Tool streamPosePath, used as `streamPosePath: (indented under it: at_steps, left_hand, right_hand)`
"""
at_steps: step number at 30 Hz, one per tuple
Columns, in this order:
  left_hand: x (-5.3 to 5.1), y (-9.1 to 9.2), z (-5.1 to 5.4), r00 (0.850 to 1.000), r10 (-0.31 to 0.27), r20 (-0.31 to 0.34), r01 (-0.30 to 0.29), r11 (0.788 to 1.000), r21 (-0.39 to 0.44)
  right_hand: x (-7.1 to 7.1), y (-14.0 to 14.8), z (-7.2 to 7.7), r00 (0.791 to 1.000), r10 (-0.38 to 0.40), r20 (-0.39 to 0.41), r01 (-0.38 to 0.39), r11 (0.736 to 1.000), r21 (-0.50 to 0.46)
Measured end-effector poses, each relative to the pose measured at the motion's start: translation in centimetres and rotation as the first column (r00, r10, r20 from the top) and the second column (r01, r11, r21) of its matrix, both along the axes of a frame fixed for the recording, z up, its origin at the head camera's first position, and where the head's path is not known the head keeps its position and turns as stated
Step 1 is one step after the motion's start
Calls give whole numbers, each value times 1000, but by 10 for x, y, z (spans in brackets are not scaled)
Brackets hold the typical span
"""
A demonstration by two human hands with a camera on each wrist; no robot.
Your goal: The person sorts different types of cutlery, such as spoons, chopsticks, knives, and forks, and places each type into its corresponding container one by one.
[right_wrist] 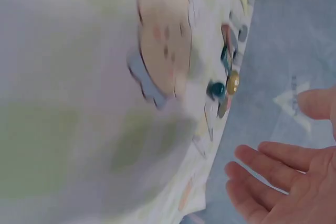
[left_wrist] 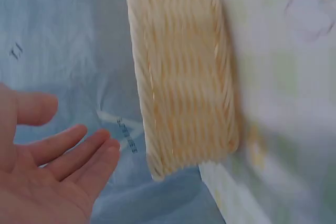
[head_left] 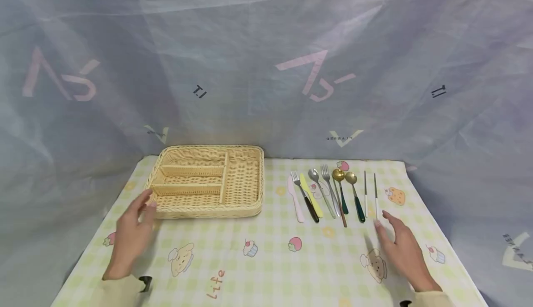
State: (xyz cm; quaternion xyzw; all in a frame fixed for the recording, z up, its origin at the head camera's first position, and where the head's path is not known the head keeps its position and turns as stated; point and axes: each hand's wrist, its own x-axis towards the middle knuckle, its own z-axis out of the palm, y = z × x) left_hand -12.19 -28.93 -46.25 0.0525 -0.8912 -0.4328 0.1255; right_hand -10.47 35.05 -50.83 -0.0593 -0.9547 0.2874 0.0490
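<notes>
My left hand is at the front left corner of a wicker basket with dividers; its fingers are extended. In the left wrist view the hand appears beside the basket wall, with a gap between them. My right hand hovers near the lower end of a white-handled chopstick, and whether they touch I cannot tell. In the right wrist view that hand has its fingers extended and holds nothing. A second chopstick lies just left of the first.
Left of the chopsticks lie a pink knife, a black-handled fork, a yellow knife, a silver fork, and several spoons, including a green-handled one. A patterned cloth covers the table; a grey curtain hangs behind.
</notes>
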Motion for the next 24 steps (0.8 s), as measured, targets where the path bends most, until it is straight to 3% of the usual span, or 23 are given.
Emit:
streamPosePath:
  at_steps: [4,7,10,14,19,24]
  left_hand:
    - [-16,-18,3,996,91,-19,-91,996,15]
    - [-27,-28,5,993,120,-5,-120,992,28]
    - [-34,-37,8,994,106,33,-107,994,28]
    - [-43,-50,11,989,79,126,-76,997,-30]
    - [-55,-60,10,965,42,259,-16,995,-99]
    - [-64,-63,5,950,26,310,8,994,-109]
  right_hand:
    - [-15,11,0,997,-14,-70,13,1000,-6]
    - [-25,17,0,992,-32,-120,32,999,5]
    - [-34,22,2,988,-38,-151,41,999,14]
    - [-46,27,2,989,-24,-149,28,999,27]
    - [-58,34,-3,996,-9,-93,16,998,69]
    - [-67,43,-13,998,2,-58,5,993,120]
